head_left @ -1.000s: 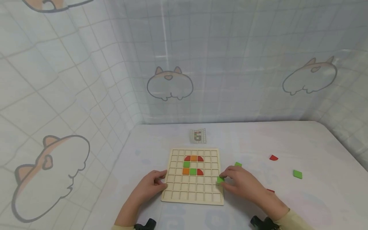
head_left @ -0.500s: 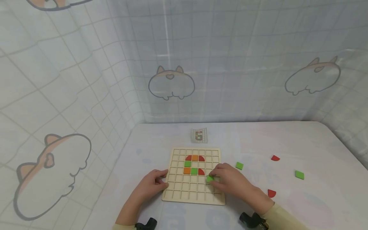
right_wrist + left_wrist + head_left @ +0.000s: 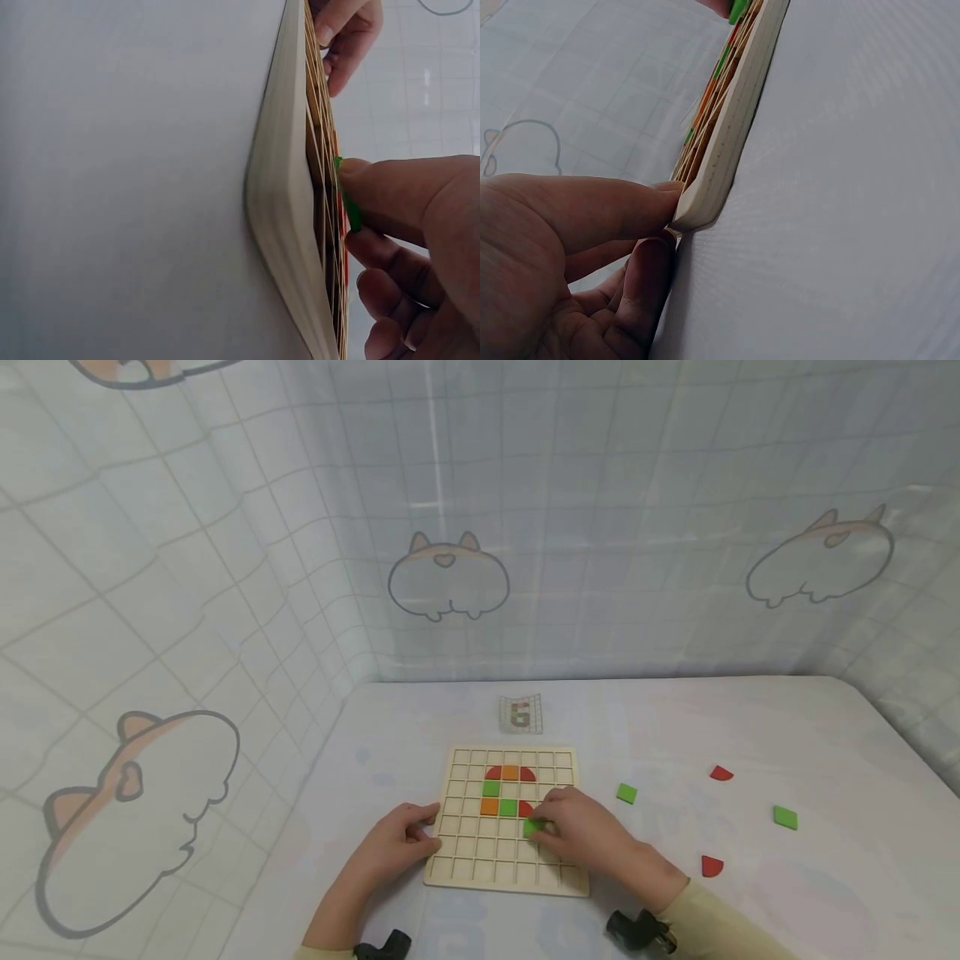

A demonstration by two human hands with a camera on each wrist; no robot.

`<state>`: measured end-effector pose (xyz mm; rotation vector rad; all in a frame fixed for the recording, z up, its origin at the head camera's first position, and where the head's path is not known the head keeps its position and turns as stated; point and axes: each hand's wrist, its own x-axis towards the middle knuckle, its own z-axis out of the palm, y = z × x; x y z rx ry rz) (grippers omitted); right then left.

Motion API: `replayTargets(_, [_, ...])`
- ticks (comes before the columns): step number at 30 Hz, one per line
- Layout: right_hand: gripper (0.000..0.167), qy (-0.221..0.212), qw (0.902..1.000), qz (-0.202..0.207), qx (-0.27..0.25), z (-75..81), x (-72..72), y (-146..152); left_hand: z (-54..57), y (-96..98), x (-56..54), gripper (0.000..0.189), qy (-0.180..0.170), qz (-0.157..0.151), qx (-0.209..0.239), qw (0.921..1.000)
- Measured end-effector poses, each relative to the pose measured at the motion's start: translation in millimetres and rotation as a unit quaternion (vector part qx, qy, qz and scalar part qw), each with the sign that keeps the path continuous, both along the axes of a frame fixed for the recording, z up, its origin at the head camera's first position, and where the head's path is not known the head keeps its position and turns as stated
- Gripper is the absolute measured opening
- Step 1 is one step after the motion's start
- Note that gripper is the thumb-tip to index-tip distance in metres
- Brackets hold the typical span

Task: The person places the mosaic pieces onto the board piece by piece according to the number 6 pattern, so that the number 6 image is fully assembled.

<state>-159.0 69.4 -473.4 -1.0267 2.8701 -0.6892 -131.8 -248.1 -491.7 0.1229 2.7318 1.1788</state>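
Observation:
A wooden grid board (image 3: 465, 868) lies on the table, with red quarter-round, orange and green tiles set in several of its cells. My right hand (image 3: 585, 828) pinches a green square tile (image 3: 531, 827) between thumb and fingertips, low over the board just below a red quarter-round piece (image 3: 526, 808). In the right wrist view the green tile (image 3: 349, 206) is tilted over the grid. My left hand (image 3: 393, 843) holds the board's left edge; in the left wrist view its thumb and finger grip the board (image 3: 716, 172) near a corner.
Loose green tiles (image 3: 627, 792) (image 3: 785, 817) and red quarter-round pieces (image 3: 722, 773) (image 3: 712, 866) lie right of the board. Behind it is a small pattern card (image 3: 521, 714) with a figure on a grid. A patterned curtain (image 3: 600, 610) surrounds the table.
My right hand has carried the green tile leftward from the board's right edge to below the red quarter-round piece. My left hand has stayed at the left edge.

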Motion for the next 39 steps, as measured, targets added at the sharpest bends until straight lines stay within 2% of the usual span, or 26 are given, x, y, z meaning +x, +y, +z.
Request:
replayTargets(7, [0.023,0.006,0.9999,0.013,0.002,-2.5,0.0,-6,0.8,0.4,0.5,0.057,0.000,-0.004,0.003,1.0000])
replayTargets(18, [0.022,-0.024,0.9996,-0.015,0.001,-0.6,-2.7,-11,1.1,0.8,0.7,0.057,-0.005,0.002,0.008,1.0000])
replayTargets(24, [0.025,-0.029,0.9994,-0.016,0.007,-1.1,-2.7,-10,1.5,0.8,0.7,0.057,-0.003,-0.001,0.008,1.0000])
replayTargets(33, [0.024,-0.031,0.9992,-0.024,-0.002,-0.3,1.5,5,0.1,0.9,0.0,0.057,-0.001,0.001,0.000,1.0000])
replayTargets(39, [0.026,-0.037,0.9982,-0.046,0.005,1.6,5.6,23,-1.4,0.5,-0.4,0.058,-0.002,0.001,-0.002,1.0000])
